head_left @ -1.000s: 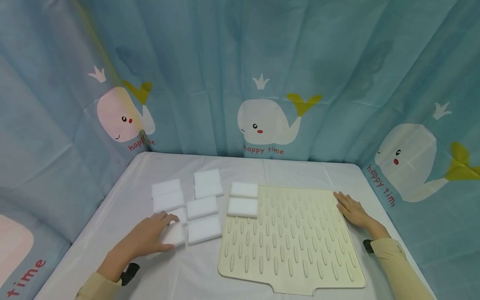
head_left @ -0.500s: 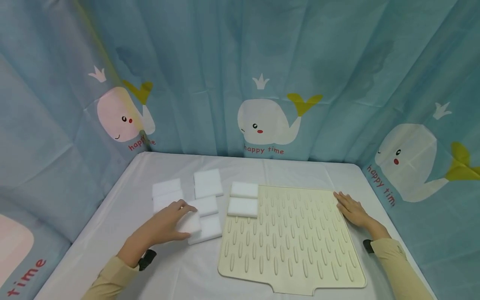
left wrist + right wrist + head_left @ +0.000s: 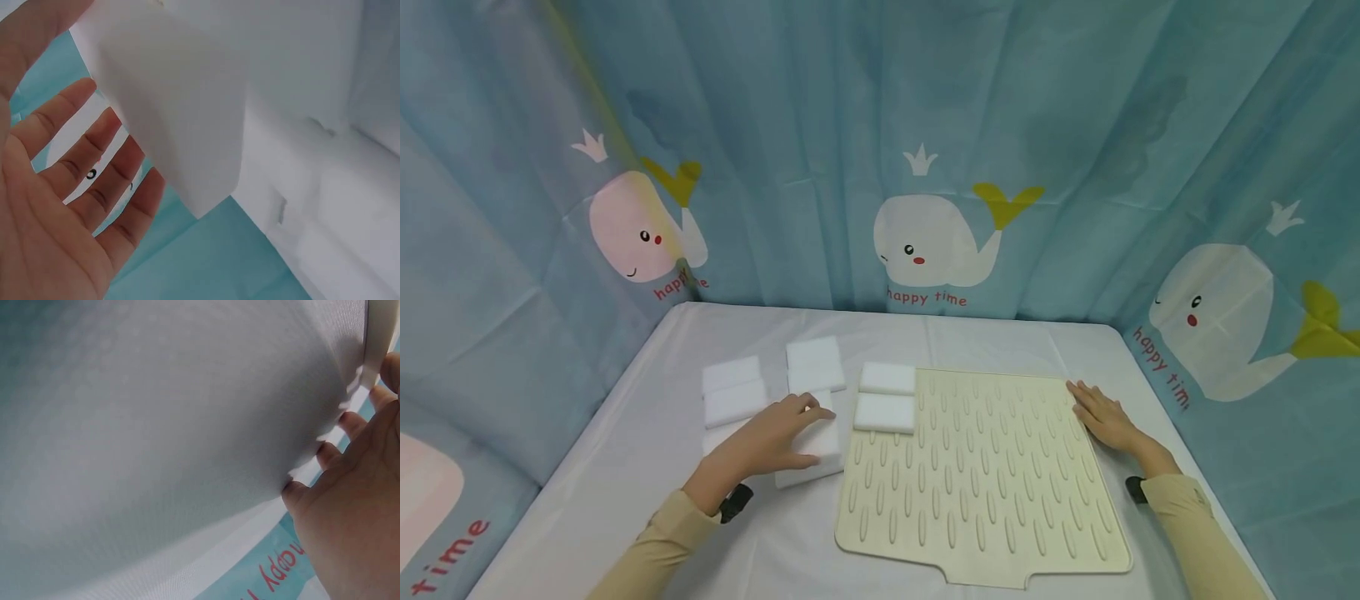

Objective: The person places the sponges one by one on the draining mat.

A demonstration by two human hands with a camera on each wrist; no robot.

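My left hand point(image 3: 763, 442) pinches a white melamine sponge point(image 3: 822, 440) between thumb and fingers, above other sponges left of the mat. In the left wrist view that sponge point(image 3: 175, 119) is tilted, its edge against the fingertips. The cream mat point(image 3: 992, 492) with raised oval ridges lies on the table. Two white sponges, a rear one point(image 3: 887, 379) and a front one point(image 3: 885, 414), sit side by side at its far left corner. My right hand point(image 3: 1103, 419) rests with extended fingers at the mat's far right edge; in the right wrist view its fingertips touch the surface there.
Several loose white sponges lie left of the mat, among them a far one point(image 3: 816, 364), a left one point(image 3: 735, 403) and a near one point(image 3: 808, 477) partly under the left hand. A blue whale-print curtain point(image 3: 820, 167) encloses the white table point(image 3: 1000, 346).
My left hand has carried the sponge rightwards from the left side of the loose sponges toward the mat, lifting it over the others. My right hand and the mat have stayed in place.
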